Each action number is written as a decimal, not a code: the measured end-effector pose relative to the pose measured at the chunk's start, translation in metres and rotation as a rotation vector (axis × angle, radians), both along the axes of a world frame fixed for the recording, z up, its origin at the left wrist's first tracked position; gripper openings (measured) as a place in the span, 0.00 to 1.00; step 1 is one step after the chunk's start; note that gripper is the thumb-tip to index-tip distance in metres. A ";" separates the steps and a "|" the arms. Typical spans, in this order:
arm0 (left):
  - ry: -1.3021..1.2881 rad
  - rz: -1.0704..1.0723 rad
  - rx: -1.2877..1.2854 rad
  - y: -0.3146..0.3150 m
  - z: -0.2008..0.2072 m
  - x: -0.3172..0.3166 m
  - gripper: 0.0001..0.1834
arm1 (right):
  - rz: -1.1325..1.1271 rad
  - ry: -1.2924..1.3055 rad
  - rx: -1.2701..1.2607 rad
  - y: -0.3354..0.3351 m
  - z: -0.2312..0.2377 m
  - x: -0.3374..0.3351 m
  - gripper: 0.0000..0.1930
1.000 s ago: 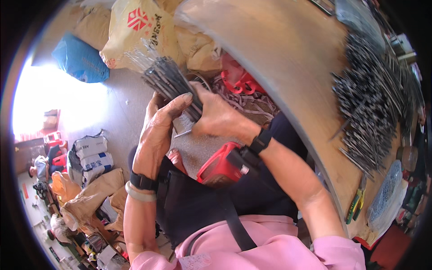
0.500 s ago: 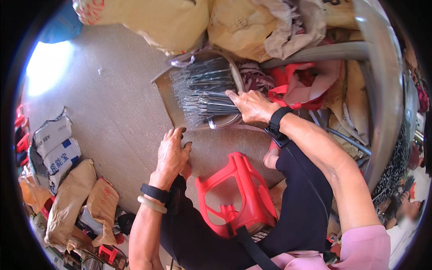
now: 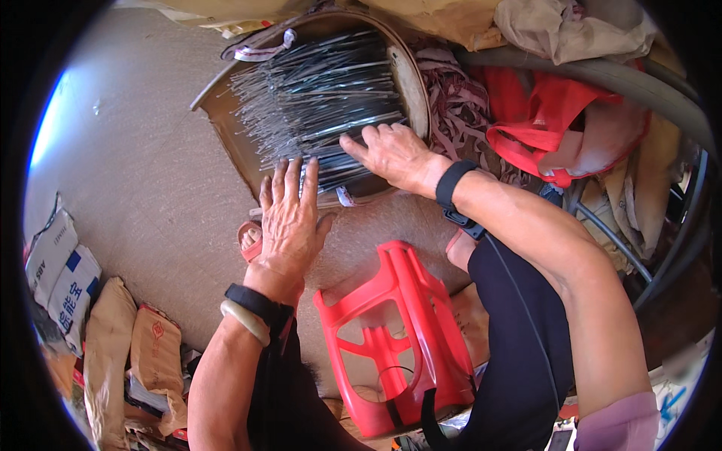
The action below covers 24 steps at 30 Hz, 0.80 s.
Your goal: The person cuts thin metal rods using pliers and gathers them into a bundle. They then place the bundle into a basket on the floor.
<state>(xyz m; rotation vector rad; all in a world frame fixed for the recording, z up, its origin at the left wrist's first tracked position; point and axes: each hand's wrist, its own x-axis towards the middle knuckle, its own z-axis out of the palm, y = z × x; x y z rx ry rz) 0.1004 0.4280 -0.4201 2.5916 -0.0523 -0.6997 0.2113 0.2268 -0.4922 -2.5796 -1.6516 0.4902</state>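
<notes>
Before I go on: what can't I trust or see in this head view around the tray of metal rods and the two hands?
- Near ends of the metal rods: under the left hand and right hand.
- Round tray: far rim hidden by sacks, base covered by rods.
- Rod count: too fine and overlapped.
- Red stool: lower part hidden by the person's legs.

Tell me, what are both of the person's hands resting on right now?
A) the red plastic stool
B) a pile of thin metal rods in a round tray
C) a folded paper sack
B: the left hand and right hand lie flat on the thin metal rods heaped in the round tray.
</notes>
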 end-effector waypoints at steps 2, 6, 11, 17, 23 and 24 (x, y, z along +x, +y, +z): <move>0.011 -0.004 0.000 -0.004 -0.016 0.006 0.48 | -0.047 0.007 -0.057 0.002 -0.013 -0.001 0.22; -0.028 -0.019 0.006 -0.013 -0.037 0.010 0.49 | -0.007 0.002 -0.120 -0.009 -0.016 0.003 0.24; -0.092 -0.031 0.010 -0.043 -0.070 0.014 0.53 | -0.017 -0.031 -0.118 -0.006 -0.022 0.001 0.26; -0.177 0.011 0.007 -0.058 -0.093 0.010 0.52 | -0.113 -0.032 -0.176 -0.006 -0.014 -0.007 0.23; -0.187 -0.043 0.139 -0.056 -0.113 -0.005 0.42 | -0.482 0.144 0.204 -0.006 0.052 -0.072 0.23; -0.168 -0.044 0.127 -0.058 -0.107 -0.001 0.45 | -0.578 0.320 0.227 -0.016 0.057 -0.090 0.14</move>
